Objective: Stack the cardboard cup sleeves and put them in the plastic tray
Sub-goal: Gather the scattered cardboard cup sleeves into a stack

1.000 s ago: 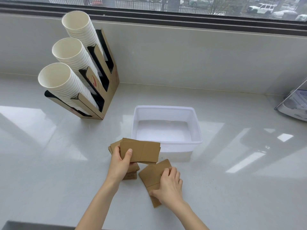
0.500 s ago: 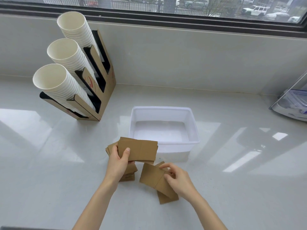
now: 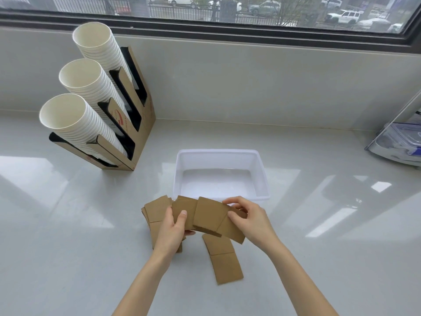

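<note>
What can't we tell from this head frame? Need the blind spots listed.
Head view only:
- Count of sleeves in the left hand: the held stack overlaps itself and the fingers cover it.
- Pile on the counter under that hand: mostly hidden.
- Clear container at right: cut off by the frame edge, contents unclear.
- Print on the cup holder: too small to read.
- Right hand's sleeves: appear to be two, count uncertain.

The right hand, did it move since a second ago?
Yes. The right hand rose off the counter with a sleeve and went up-left, toward the plastic tray and the left hand.
</note>
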Demonstrator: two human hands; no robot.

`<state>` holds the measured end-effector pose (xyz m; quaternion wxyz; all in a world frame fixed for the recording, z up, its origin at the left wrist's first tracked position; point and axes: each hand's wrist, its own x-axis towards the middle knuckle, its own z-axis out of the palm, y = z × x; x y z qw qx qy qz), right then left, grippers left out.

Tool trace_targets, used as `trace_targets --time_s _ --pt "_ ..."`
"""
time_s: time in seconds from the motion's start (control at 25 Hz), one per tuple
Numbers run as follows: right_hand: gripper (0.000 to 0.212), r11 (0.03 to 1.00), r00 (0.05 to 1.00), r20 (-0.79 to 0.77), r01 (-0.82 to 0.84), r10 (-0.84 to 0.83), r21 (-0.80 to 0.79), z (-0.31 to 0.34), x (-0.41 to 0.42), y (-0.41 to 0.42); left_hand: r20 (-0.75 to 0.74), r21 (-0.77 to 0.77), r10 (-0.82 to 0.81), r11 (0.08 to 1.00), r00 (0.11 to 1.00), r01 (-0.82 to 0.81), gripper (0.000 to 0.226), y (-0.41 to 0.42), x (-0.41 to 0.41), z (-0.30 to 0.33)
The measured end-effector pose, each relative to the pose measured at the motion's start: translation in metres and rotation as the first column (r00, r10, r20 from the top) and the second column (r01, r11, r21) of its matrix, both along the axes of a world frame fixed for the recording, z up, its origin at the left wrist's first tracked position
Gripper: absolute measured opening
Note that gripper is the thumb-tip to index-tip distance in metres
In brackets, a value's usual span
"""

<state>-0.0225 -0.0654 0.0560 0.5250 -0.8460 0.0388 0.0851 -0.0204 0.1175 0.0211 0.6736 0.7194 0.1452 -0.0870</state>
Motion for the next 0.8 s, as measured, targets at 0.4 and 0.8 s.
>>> trace_targets --time_s 0.4,0.8 --pt "0.027 0.971 0.979 0.158 -0.09 0.126 -0.223 -0.009 0.013 0.029 0.046 -0.013 -0.04 0.999 0.998 0.041 0.007 -0.011 -0.002 0.001" --pt "0.033 0.958 0.992 0.024 0.126 -0.124 -0.259 -0.043 -0.015 0.012 0.032 0.038 0.062 0.997 0.998 -0.063 0.015 0.005 0.001 0.0"
